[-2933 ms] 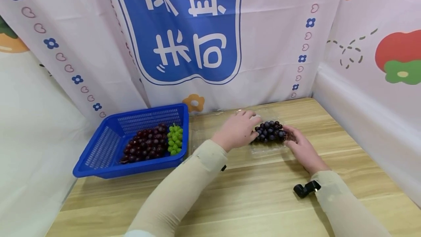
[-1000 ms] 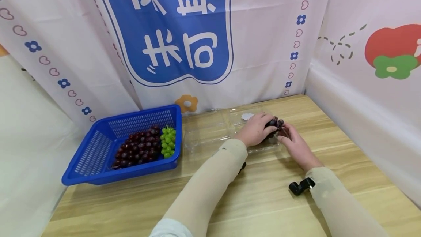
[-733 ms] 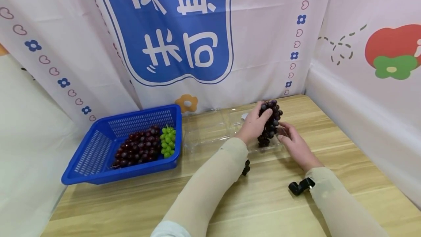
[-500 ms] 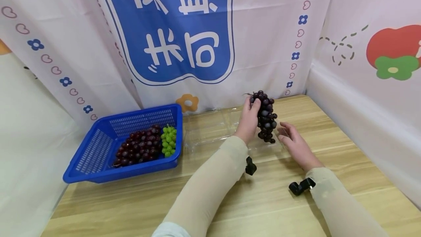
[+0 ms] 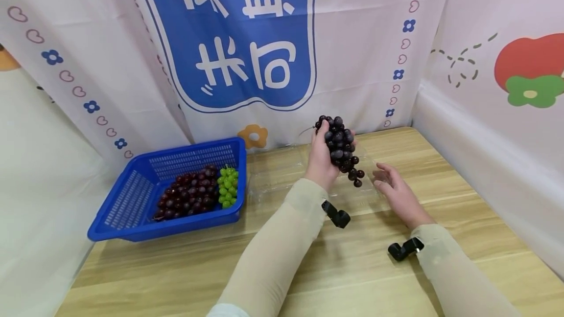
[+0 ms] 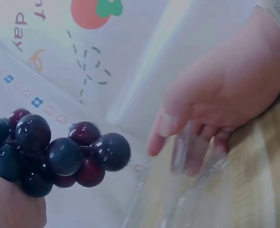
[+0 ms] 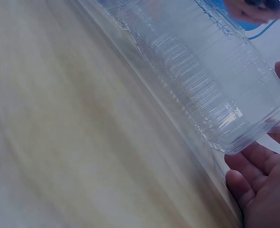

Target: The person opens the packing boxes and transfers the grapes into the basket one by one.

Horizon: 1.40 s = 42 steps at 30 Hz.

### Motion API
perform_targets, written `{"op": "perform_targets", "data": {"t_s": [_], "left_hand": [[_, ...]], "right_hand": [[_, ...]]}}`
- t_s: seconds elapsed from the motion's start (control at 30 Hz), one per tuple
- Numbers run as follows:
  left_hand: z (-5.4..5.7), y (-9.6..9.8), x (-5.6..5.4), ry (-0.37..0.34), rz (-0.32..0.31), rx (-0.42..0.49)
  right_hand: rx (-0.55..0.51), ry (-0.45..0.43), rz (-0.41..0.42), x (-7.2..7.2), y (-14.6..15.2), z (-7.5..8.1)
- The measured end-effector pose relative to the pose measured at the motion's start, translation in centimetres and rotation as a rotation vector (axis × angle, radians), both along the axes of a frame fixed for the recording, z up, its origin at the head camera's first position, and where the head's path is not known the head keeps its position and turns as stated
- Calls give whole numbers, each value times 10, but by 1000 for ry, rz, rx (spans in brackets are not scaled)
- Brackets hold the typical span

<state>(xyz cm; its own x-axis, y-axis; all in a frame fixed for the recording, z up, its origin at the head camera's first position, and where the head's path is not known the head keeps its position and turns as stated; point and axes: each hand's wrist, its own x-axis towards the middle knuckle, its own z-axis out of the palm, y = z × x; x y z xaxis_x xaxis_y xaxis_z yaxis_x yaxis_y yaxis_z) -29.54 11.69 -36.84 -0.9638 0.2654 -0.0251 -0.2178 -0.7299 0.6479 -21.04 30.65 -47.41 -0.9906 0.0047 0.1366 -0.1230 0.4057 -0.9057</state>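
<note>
In the head view, my left hand (image 5: 323, 160) holds a bunch of dark grapes (image 5: 339, 146) above a clear plastic box (image 7: 206, 90). The thumb lies over the upper grapes, and the bunch's narrow end hangs down to the right. Up close in the left wrist view, the lower grapes (image 6: 64, 156) look black and dark red. My right hand (image 5: 396, 194) stays at the box's right end, its fingers loosely bent against the rim and the thumb apart from them. The box lies opened out on the table, its clear edges hard to make out.
To the left, a blue plastic basket (image 5: 132, 207) holds dark red grapes (image 5: 189, 192) and a small bunch of green grapes (image 5: 227, 187). A printed cloth (image 5: 361, 53) rises behind the wooden table (image 5: 370, 278).
My left hand has gripped the dark grapes, lifted them out of the clear box and carried them up and leftward, turning the bunch. The right hand has hardly moved over the last second.
</note>
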Motion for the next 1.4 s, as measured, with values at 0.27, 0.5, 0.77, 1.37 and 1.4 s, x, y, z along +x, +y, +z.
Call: {"op": "perform_targets", "data": {"t_s": [0.27, 0.5, 0.77, 1.37, 1.4], "left_hand": [[31, -34, 0, 199, -33, -180], [67, -82, -9, 300, 51, -313], [97, -145, -21, 349, 138, -464], [101, -261, -36, 246, 170, -663], [102, -267, -36, 239, 181, -684]], "right_hand": [[-10, -16, 1, -1, 0, 1], [-16, -22, 15, 2, 0, 3], [-11, -26, 28, 3, 0, 3], [-16, -13, 33, 3, 0, 2], [-15, -11, 34, 2, 0, 2]]}}
